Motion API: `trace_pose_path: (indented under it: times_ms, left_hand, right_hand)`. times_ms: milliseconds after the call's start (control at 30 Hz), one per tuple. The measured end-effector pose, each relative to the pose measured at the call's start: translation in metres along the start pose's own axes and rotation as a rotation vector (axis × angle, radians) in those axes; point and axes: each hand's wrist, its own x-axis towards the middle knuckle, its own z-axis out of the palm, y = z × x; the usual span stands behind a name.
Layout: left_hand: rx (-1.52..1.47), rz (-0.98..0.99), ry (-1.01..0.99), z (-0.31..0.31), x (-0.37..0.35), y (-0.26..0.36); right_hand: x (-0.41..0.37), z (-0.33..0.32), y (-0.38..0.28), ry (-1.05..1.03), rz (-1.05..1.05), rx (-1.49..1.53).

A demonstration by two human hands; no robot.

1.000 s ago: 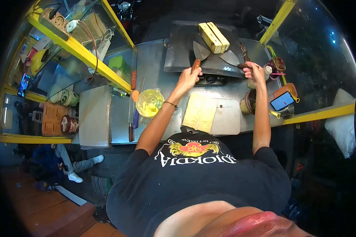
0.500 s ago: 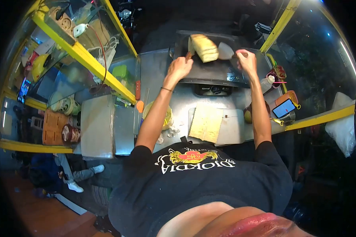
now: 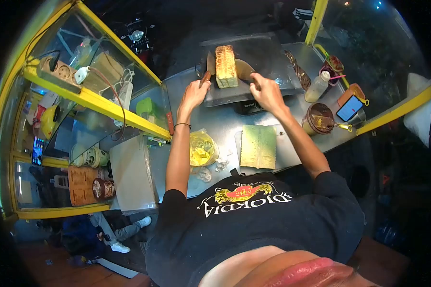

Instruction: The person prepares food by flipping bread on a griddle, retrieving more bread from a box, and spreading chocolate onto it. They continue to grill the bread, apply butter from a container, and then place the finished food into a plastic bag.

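Note:
On the dark flat griddle (image 3: pixel 282 79) lies a thick block of toasted bread (image 3: pixel 226 67), its browned face upward and pale layers at the near end. My left hand (image 3: pixel 192 95) is closed round the wooden handle of a spatula (image 3: pixel 210 62), whose blade stands against the bread's left side. From the other side, my right hand (image 3: pixel 269 95) grips a second spatula (image 3: pixel 245 70), its wide blade next to the bread's right side. Nearer my body, a flat yellow-green bread slab (image 3: pixel 258 147) rests on a white board (image 3: pixel 282 143), untouched by either hand.
A tub with yellow contents (image 3: pixel 202 148) stands left of the board. To the right are a brown-smeared tub (image 3: pixel 318 118), a squeeze bottle (image 3: pixel 317 87) and a phone (image 3: pixel 349 108). A yellow-framed glass case (image 3: pixel 96 103) rises at left.
The bread block has gone from tilted, pale side showing, to browned face up. My right hand has moved inward, bringing its spatula to the bread. The camera view has turned.

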Motion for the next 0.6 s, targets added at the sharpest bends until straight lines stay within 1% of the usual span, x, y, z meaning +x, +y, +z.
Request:
trace_pose_path:
  times_ms: [33,100,167,233,267,300,367,400,433,467,500,533,567,600]
  left_hand:
    - [-0.020,0.004,0.008,0.006,0.003,-0.003]
    - [-0.001,0.048,-0.002,0.017,0.028,-0.012]
    - [-0.020,0.172,0.011,0.025,0.058,-0.009]
    - [-0.100,0.073,-0.099,0.032,0.092,-0.005]
    - [-0.037,0.156,-0.081,0.037,0.103,-0.001]
    - [-0.027,0.161,-0.076,0.041,0.109,0.003]
    - [-0.028,0.386,-0.068,0.051,0.120,0.011]
    - [-0.013,0.413,-0.112,0.048,0.116,0.020]
    - [-0.014,0.410,-0.107,0.044,0.109,0.024]
    - [-0.104,0.306,-0.107,0.042,0.102,0.026]
    - [-0.194,0.208,-0.105,0.041,0.096,0.029]
    - [-0.119,0.304,0.065,0.040,0.084,0.028]
    - [-0.114,0.371,0.202,0.042,0.081,0.017]
    - [-0.110,0.258,0.192,0.031,0.067,0.019]
  right_hand:
    - [-0.006,0.004,-0.003,-0.014,0.028,-0.009]
    - [-0.004,0.011,-0.007,0.039,0.029,0.000]
    - [0.008,0.016,0.004,0.097,0.044,0.017]
    - [0.018,0.018,0.025,0.144,0.070,-0.031]
    - [0.020,0.013,0.031,0.100,0.120,-0.018]
    - [0.018,0.003,0.029,0.080,0.147,-0.012]
    - [0.009,-0.002,0.029,0.125,0.127,-0.071]
    - [0.005,-0.004,0.021,0.126,0.120,-0.069]
    - [-0.002,-0.007,0.014,0.103,0.156,-0.097]
    - [-0.007,-0.010,0.008,0.079,0.193,-0.129]
    - [-0.010,-0.011,0.006,0.080,0.186,-0.134]
    - [-0.011,-0.010,0.006,0.084,0.178,-0.077]
    - [-0.008,-0.009,0.008,0.090,0.170,-0.018]
    - [0.001,-0.009,0.019,0.070,0.179,0.086]
